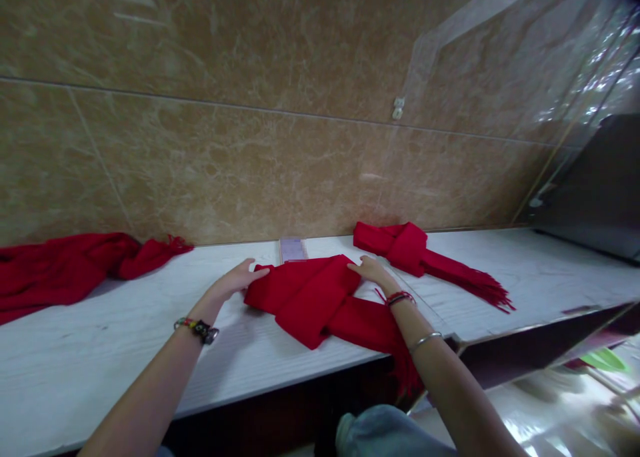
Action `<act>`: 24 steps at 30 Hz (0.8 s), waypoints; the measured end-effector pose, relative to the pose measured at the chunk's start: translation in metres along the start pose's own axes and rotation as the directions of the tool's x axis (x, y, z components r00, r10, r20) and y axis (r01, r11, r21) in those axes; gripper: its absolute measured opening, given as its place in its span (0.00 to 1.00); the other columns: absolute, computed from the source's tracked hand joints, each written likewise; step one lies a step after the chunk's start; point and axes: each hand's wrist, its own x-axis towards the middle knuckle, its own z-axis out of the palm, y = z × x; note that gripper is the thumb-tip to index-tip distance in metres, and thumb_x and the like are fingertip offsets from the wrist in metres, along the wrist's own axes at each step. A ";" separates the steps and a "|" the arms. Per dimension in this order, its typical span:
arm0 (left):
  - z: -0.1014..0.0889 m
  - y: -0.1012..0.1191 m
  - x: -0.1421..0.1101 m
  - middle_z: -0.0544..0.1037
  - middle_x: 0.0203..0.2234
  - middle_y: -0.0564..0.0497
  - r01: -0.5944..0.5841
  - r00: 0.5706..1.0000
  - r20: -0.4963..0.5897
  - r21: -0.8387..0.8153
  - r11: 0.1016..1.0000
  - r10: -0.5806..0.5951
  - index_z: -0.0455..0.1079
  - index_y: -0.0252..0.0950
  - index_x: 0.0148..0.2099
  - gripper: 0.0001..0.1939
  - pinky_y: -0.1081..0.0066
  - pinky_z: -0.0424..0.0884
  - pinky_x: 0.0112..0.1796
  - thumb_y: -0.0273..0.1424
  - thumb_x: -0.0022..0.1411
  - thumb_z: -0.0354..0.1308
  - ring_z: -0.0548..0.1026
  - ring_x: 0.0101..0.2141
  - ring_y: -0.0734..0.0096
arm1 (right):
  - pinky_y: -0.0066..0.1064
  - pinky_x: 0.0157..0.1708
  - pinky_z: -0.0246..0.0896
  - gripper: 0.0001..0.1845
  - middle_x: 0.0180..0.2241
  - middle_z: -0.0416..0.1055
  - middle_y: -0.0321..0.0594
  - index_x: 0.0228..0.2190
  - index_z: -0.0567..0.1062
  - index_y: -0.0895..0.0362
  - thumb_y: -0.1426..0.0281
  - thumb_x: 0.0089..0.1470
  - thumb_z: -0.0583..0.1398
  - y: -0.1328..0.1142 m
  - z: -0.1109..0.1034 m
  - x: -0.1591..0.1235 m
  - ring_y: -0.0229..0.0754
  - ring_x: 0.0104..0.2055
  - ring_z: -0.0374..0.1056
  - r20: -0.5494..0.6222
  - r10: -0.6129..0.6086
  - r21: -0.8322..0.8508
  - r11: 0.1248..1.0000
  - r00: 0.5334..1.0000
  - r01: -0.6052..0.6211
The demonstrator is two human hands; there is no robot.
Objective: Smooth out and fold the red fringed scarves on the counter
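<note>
A red scarf (310, 297) lies partly folded on the white counter (125, 337), its fringed end hanging over the front edge. My left hand (237, 279) rests at the scarf's left edge, fingers stretched out and touching the cloth. On the scarf's upper right part lies my right hand (373, 271), fingers flat against it. Neither hand grips anything. Both wrists carry bracelets.
A second red scarf (425, 257), knotted with a fringe, lies to the right on the counter. A third red scarf (65, 270) is heaped at the far left. A small clear box (293, 249) stands against the marble wall. A dark appliance (595, 190) sits at far right.
</note>
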 end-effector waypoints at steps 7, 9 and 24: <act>-0.010 -0.017 0.012 0.76 0.38 0.42 0.032 0.994 0.105 -0.316 0.948 0.002 0.60 0.32 0.51 0.19 0.69 0.70 0.36 0.28 0.56 0.50 0.74 0.40 0.63 | 0.27 0.32 0.62 0.13 0.36 0.74 0.44 0.37 0.73 0.62 0.72 0.49 0.55 -0.016 0.007 0.017 0.40 0.35 0.70 -0.131 -0.094 0.230 0.966 0.987 0.122; -0.015 -0.029 0.016 0.76 0.38 0.42 0.061 0.997 0.057 -0.297 0.953 -0.045 0.60 0.34 0.51 0.18 0.69 0.70 0.35 0.29 0.57 0.49 0.74 0.39 0.63 | 0.26 0.32 0.62 0.15 0.38 0.73 0.44 0.41 0.70 0.62 0.73 0.51 0.53 -0.025 0.014 0.022 0.38 0.36 0.69 -0.175 -0.104 0.254 0.956 0.979 0.147; 0.017 0.000 0.003 0.74 0.37 0.44 -0.292 0.946 -0.046 0.301 0.908 0.320 0.69 0.34 0.43 0.16 0.69 0.64 0.42 0.37 0.59 0.48 0.71 0.40 0.64 | 0.31 0.33 0.60 0.16 0.29 0.74 0.47 0.26 0.76 0.59 0.58 0.47 0.59 -0.072 -0.008 -0.029 0.46 0.32 0.69 0.240 -0.351 -0.143 0.909 0.905 0.391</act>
